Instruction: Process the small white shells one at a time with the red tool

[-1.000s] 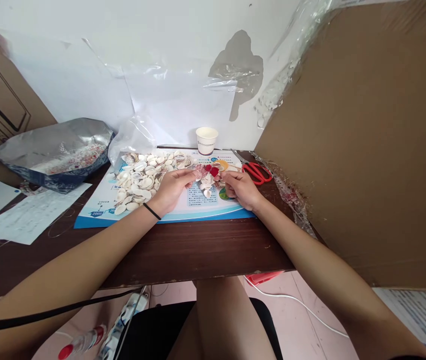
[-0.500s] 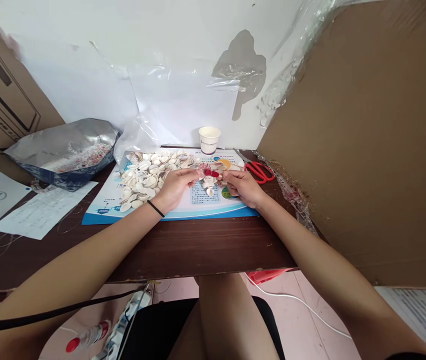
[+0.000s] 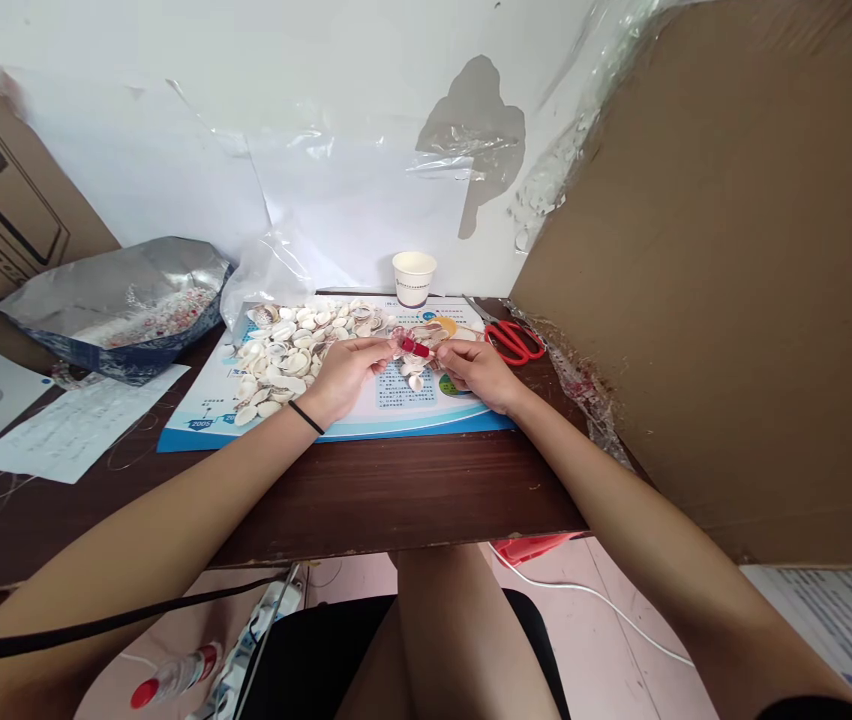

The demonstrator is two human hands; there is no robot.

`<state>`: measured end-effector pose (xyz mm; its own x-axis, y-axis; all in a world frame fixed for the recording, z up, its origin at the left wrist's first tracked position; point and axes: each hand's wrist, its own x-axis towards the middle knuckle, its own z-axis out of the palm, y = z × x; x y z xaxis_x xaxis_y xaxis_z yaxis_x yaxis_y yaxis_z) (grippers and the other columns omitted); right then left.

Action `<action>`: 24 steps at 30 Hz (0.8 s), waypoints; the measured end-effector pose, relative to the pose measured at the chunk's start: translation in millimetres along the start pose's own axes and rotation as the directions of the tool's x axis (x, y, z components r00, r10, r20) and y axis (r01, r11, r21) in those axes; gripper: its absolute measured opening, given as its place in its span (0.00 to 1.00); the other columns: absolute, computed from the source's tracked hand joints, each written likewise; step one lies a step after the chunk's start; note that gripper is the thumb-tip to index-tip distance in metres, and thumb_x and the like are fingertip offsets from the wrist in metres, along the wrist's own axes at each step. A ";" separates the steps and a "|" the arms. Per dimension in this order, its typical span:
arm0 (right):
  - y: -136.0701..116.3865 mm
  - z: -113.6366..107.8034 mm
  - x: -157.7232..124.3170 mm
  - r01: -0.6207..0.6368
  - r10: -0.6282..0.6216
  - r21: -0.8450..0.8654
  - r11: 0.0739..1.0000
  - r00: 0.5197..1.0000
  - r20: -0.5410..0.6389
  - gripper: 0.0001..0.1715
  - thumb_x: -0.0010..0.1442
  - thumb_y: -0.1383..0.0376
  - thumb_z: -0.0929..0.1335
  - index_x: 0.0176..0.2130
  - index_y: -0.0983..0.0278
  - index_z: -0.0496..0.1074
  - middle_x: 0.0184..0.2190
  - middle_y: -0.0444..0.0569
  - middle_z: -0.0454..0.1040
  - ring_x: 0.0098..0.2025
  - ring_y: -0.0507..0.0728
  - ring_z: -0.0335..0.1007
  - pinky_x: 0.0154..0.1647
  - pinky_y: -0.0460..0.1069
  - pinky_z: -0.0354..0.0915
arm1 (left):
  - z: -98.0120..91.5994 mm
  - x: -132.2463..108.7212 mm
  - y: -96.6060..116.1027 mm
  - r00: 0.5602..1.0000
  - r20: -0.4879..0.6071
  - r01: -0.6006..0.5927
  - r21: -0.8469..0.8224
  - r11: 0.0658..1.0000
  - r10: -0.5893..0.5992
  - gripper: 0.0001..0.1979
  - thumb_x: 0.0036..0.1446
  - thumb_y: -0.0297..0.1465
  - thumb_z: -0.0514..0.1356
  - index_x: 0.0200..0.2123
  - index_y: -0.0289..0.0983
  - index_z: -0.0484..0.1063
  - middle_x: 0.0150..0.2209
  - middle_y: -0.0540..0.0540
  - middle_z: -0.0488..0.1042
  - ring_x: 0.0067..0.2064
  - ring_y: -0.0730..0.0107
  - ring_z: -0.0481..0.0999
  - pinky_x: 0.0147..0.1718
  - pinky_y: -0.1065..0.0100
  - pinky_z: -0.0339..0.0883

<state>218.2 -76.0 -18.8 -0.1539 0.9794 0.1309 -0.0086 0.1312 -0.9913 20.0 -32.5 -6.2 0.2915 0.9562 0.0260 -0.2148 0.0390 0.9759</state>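
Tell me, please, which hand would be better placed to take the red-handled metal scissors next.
Probably the right hand: the scissors lie just beyond it, while the left hand is farther away, beside the pale seashells. Both hands look occupied with a small dark-red piece.

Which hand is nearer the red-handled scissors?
The right hand: the scissors lie just beside it, whereas the left hand is next to the large shell pile.

Poster (image 3: pixel 355 428), red-handled scissors (image 3: pixel 507 337) on brown table (image 3: pixel 396 490)
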 end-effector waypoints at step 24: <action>-2.7 0.5 1.5 -0.063 0.073 0.139 0.988 0.995 -0.062 0.31 0.44 0.41 0.75 0.29 0.65 0.71 0.16 0.33 0.49 0.18 0.44 0.41 0.18 0.43 0.41 | -2.8 1.4 -1.2 0.999 0.036 -0.006 0.017 1.000 0.005 0.09 0.38 0.33 0.72 0.24 0.35 0.81 0.26 0.46 0.75 0.30 0.73 0.65 0.32 0.66 0.56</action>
<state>217.5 -75.0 -16.0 -0.0925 0.9940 0.0591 -0.1364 0.0462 -0.9896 18.0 -30.4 -7.9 0.3242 0.9452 0.0388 -0.2007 0.0287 0.9792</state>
